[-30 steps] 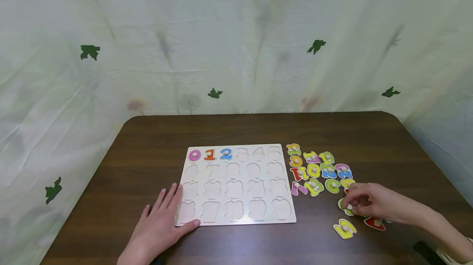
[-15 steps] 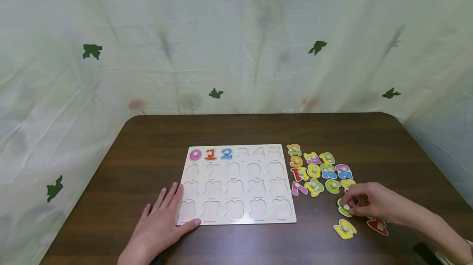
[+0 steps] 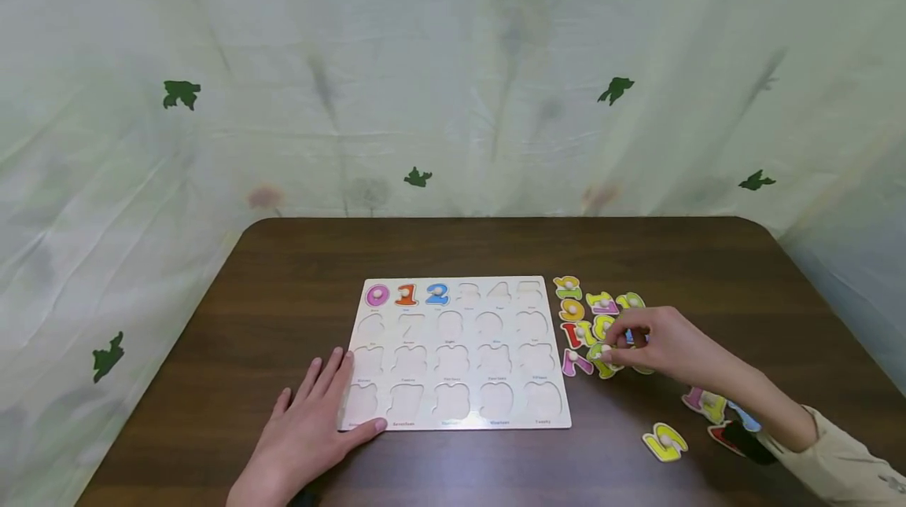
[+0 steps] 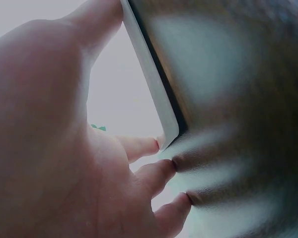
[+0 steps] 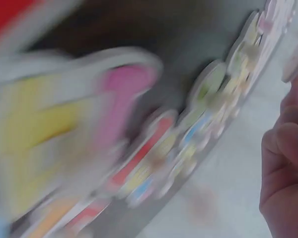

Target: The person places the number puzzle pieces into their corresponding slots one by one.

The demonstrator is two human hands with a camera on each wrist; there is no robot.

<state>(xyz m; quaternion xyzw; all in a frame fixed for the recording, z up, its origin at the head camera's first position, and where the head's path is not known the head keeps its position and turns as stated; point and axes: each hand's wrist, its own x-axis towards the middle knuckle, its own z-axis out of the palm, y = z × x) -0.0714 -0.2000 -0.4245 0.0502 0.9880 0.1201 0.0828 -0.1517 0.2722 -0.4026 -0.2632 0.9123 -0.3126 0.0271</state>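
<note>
A white number puzzle board (image 3: 467, 343) lies on the dark wooden table (image 3: 283, 295), with pieces 0 (image 3: 377, 295), 1 (image 3: 406, 295) and 2 (image 3: 437, 293) seated in its top row. My left hand (image 3: 314, 405) lies flat on the board's near left corner, thumb along the front edge; the left wrist view shows that board edge (image 4: 154, 94) under the fingers. My right hand (image 3: 647, 342) hovers over the pile of coloured number pieces (image 3: 583, 318) right of the board. Its fingers are curled round a green number piece they mostly hide. The right wrist view is blurred; it shows curled fingers (image 5: 283, 163) beside the pieces (image 5: 154, 148).
Loose pieces lie nearer me on the right: a yellow one (image 3: 664, 442), a pink and yellow one (image 3: 704, 403) and a red one (image 3: 723, 435). A pale curtain with green leaf prints (image 3: 453, 98) hangs behind the table. Bare tabletop lies left of and behind the board.
My right hand has lifted the green piece from the near right and moved up and left over the pile. A pink and yellow piece now shows there. The left hand stayed put.
</note>
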